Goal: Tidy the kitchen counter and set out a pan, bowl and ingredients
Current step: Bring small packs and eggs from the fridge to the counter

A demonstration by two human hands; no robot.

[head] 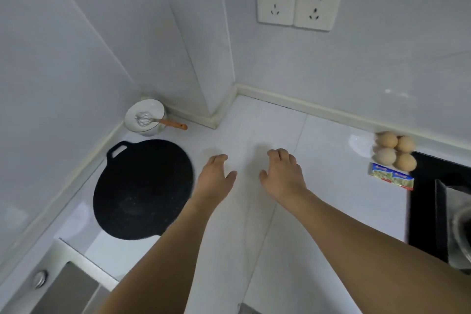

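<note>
Clearly the black pan [142, 188] is the biggest piece on the white counter [318, 173], lying flat toward the left wall; I judge it heavy and stiff, best lifted by the loop handle [117, 149] at its far-left rim, with a second hand under the opposite edge. Next in size, the white bowl [145, 117] sits in the far-left corner beyond the pan, a whisk [158, 120] resting in it with its orange handle poking out over the rim; it looks like glazed ware to me, slick and breakable, so I would cup it by the wall rather than pinch the rim, and the whisk may shift. Over at the right, four eggs [395, 150] cluster beside the dark hob [428, 186], light and fragile, one at a time in a soft cradle. Just in front of them lies the butter packet [391, 176], which I judge soft and wants a gentle pinch by its edges. My left hand [215, 176] and right hand [284, 173] hover over bare counter between pan and eggs, fingers loosely spread, holding and touching nothing that I can see.
</note>
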